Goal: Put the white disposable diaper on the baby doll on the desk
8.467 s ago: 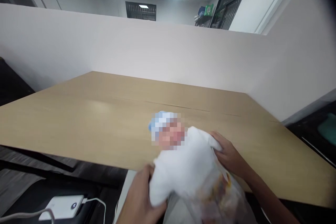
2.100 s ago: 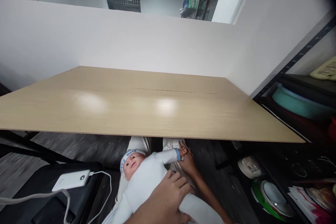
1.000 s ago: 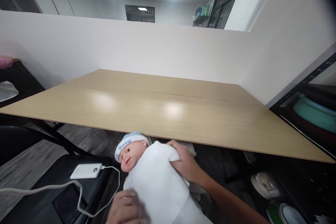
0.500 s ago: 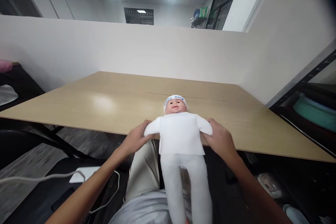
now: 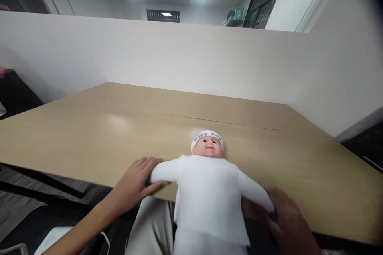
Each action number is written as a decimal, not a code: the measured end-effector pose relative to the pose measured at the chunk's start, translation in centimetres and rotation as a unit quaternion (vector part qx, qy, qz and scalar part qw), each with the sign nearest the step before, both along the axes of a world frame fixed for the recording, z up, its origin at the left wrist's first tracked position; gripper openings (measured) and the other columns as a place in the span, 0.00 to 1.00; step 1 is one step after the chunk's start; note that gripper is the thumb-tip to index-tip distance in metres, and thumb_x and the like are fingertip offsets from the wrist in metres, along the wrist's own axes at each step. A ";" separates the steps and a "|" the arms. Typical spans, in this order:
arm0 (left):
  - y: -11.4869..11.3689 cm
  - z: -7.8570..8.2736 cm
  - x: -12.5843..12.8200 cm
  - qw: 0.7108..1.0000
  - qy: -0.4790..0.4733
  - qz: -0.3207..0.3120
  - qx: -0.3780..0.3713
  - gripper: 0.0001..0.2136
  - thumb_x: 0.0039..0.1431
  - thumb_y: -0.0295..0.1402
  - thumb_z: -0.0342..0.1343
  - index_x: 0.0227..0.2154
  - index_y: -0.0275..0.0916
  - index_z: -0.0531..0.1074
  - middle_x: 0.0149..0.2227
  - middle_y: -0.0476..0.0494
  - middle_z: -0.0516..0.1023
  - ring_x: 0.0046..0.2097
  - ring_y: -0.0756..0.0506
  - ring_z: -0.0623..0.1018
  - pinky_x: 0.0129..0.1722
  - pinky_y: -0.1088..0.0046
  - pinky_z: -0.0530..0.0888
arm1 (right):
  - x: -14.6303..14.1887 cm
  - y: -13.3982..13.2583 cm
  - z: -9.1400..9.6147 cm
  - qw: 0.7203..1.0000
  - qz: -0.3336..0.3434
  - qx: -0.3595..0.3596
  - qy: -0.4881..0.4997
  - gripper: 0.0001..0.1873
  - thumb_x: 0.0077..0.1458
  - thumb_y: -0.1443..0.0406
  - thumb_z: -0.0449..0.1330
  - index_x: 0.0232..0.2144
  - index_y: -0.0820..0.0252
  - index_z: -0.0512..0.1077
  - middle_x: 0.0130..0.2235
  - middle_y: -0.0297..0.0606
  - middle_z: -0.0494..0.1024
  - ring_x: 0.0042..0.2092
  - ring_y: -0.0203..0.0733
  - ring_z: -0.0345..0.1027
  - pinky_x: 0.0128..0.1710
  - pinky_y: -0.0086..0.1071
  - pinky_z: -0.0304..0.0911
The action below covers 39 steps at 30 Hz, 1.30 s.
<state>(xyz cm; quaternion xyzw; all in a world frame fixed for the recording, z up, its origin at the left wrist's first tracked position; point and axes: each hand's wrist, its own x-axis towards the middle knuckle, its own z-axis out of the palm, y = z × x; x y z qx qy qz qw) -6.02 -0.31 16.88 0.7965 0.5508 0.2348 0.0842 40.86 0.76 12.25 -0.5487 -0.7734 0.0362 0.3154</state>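
Note:
A baby doll point(image 5: 209, 191) in white clothes lies face up over the front edge of the table, its head on the tabletop. Blue letters mark the white band around its head. My left hand point(image 5: 140, 179) is closed around the end of the doll's arm on the left. On the other side, my right hand point(image 5: 287, 219) grips the end of the other arm, somewhat blurred. Both doll arms are spread outward. The legs run out of view at the bottom, above my lap.
The wooden table point(image 5: 89, 127) reaches back to a white partition wall point(image 5: 179, 59). A black chair point(image 5: 18, 223) stands at lower left, with a white flat object point(image 5: 54, 239) and a cable on it. Black framework point(image 5: 365, 139) is at the right.
The doll appears lower and larger in view, its arms spread wider. Both my hands have moved down and apart, still holding the arms. The camera view has shifted too.

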 end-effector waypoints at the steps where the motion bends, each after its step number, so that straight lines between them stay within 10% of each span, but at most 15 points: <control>1: 0.2 -0.4 -0.6 1.000 0.005 0.005 0.009 0.20 0.67 0.48 0.60 0.57 0.48 0.72 0.51 0.42 0.81 0.49 0.36 0.78 0.48 0.61 0.74 | 0.1 0.4 -0.4 1.000 0.006 0.002 0.016 0.22 0.56 0.53 0.62 0.53 0.27 0.71 0.43 0.40 0.83 0.42 0.67 0.79 0.37 0.62 0.74; 7: 3.7 -1.8 -3.1 0.999 0.038 -0.004 0.026 0.22 0.66 0.48 0.61 0.59 0.49 0.71 0.53 0.43 0.81 0.52 0.36 0.78 0.52 0.59 0.72 | -1.3 4.5 -0.5 0.995 0.039 -0.066 0.061 0.29 0.51 0.53 0.62 0.55 0.15 0.67 0.42 0.37 0.82 0.42 0.74 0.78 0.35 0.68 0.73; 16: 16.1 -0.8 -4.6 0.999 0.015 -0.046 -0.022 0.24 0.68 0.53 0.56 0.58 0.43 0.72 0.53 0.40 0.79 0.52 0.37 0.77 0.56 0.59 0.69 | -4.2 15.8 1.5 0.993 0.056 -0.100 0.019 0.15 0.65 0.52 0.56 0.47 0.52 0.74 0.43 0.44 0.81 0.44 0.57 0.75 0.46 0.51 0.70; 27: 31.2 -1.6 -4.5 0.994 0.015 0.070 0.077 0.27 0.68 0.55 0.53 0.59 0.41 0.72 0.55 0.36 0.80 0.55 0.34 0.74 0.59 0.55 0.63 | -6.4 33.3 0.7 0.998 0.035 0.005 -0.046 0.18 0.62 0.55 0.55 0.48 0.59 0.71 0.47 0.48 0.80 0.48 0.56 0.72 0.49 0.46 0.64; 39: 33.8 -2.6 -5.2 0.992 0.002 0.106 0.070 0.25 0.64 0.53 0.58 0.54 0.39 0.73 0.48 0.38 0.81 0.52 0.35 0.75 0.54 0.58 0.66 | -5.9 36.6 -0.4 0.994 -0.045 0.044 -0.091 0.25 0.60 0.57 0.54 0.56 0.63 0.70 0.51 0.51 0.77 0.50 0.58 0.68 0.52 0.48 0.61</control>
